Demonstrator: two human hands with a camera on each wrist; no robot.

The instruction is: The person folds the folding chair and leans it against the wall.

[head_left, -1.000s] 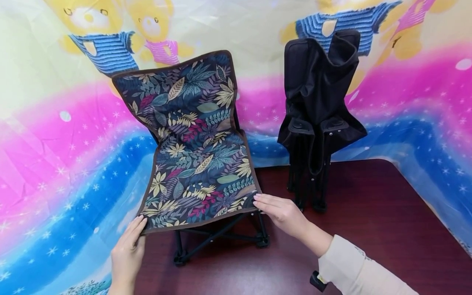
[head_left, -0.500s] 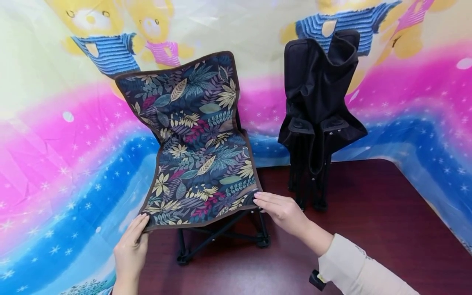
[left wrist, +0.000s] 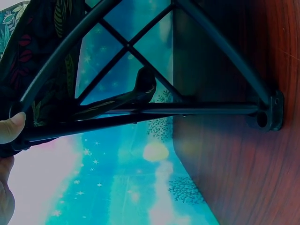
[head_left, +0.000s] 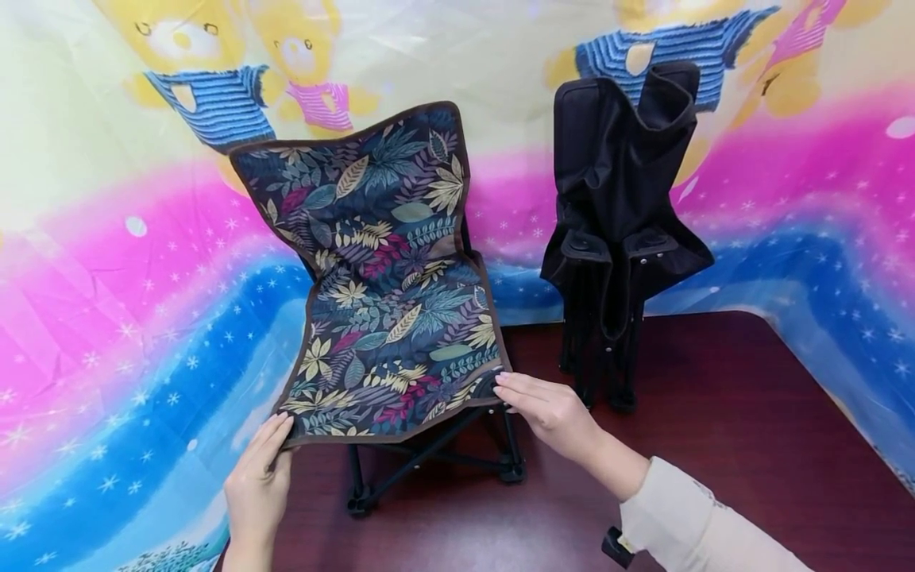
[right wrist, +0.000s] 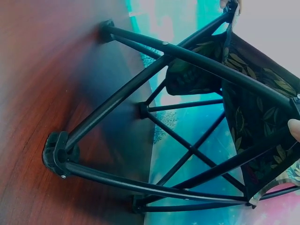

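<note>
A folding camp chair [head_left: 400,318] with dark leaf-print fabric and brown edging stands unfolded on the table, its back against the printed backdrop. My left hand [head_left: 259,477] grips the seat's front left corner, fingers on top; in the left wrist view the thumb [left wrist: 18,119] lies against the frame at that corner. At the front right corner, my right hand [head_left: 550,413] pinches the seat edge by its black corner patch. Crossed black tubes [right wrist: 164,61] and plastic feet [right wrist: 61,154] show under the seat in the right wrist view.
A second black chair [head_left: 618,183], folded up, stands upright at the right rear of the dark red table [head_left: 750,445]. Behind both hangs a backdrop [head_left: 500,48] with printed bears. A small black object [head_left: 616,546] shows at the right sleeve's cuff.
The chair's left side and my left hand have shifted slightly to the right and up, and the seat's front edge sags a little more. The right hand keeps its hold nearly in place.
</note>
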